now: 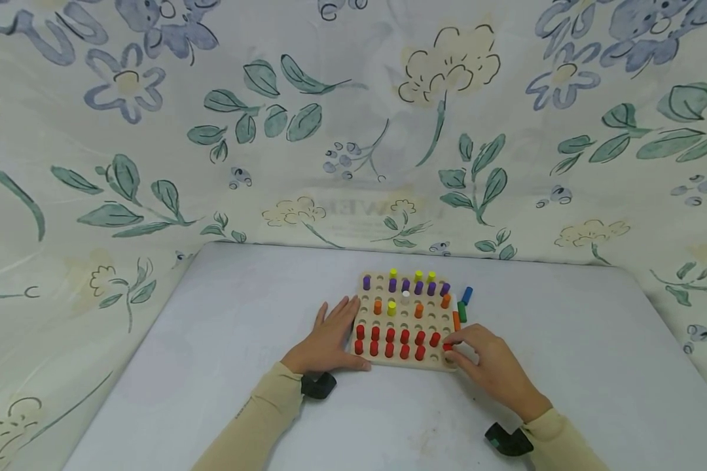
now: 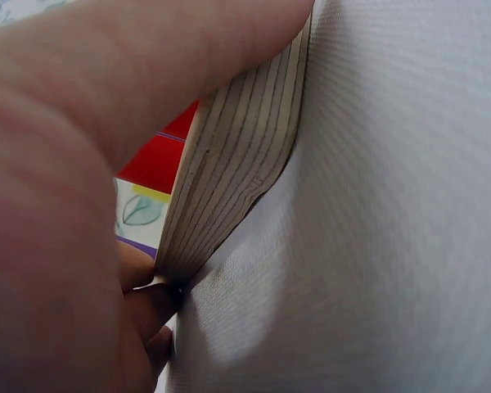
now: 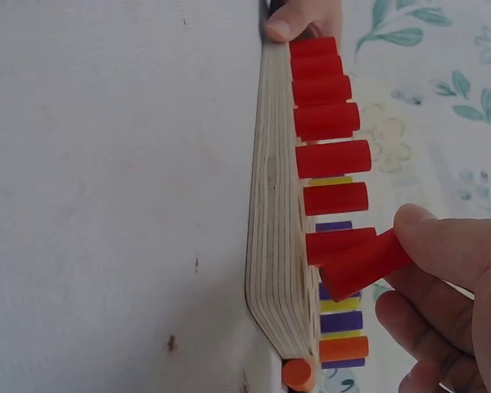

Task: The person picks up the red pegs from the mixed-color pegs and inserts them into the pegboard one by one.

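Note:
A wooden pegboard with rows of round holes lies on the table. My left hand rests at its front left corner, with straight fingers along the left side and the thumb at the front edge. Between thumb and fingers, my right hand pinches a red peg, tilted above the front right holes. Red pegs stand upright in the two front rows. Farther back are purple pegs, yellow pegs, orange pegs and a white peg. In the left wrist view, the thumb hides part of the board.
Beside the board's right side lie a blue peg, a green peg and an orange peg. The white table runs back to a flowered cloth hanging behind it.

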### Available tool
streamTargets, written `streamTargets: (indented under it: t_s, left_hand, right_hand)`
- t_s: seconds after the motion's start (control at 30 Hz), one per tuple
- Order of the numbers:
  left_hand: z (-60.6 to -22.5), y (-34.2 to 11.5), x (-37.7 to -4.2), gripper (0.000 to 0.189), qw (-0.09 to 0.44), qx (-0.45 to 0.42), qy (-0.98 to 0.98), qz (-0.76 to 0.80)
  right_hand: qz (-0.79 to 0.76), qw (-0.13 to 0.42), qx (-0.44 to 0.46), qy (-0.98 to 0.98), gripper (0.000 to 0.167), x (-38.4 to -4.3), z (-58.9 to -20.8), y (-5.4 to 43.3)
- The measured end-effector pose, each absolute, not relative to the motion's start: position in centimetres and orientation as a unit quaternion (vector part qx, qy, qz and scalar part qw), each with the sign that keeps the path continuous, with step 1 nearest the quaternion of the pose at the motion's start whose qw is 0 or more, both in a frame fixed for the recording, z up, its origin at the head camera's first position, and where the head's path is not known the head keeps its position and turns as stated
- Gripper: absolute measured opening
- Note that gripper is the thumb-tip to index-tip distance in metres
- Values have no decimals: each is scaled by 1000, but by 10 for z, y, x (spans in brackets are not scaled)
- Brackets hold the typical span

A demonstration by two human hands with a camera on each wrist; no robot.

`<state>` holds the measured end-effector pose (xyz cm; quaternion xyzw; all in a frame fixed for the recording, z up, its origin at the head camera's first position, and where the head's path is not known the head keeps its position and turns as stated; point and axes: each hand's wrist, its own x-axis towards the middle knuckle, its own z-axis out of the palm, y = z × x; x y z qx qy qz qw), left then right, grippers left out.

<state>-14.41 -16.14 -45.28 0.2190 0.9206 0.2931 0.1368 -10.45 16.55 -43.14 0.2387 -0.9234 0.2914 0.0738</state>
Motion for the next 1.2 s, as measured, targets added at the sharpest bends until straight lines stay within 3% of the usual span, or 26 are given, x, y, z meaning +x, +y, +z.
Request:
streamTargets:
  t_s: [1.2]
  left_hand:
    - [-452,-160,-144,120,136,214,922,292]
  right_hand:
    - [302,61,202,-930,19,-101,-429,148]
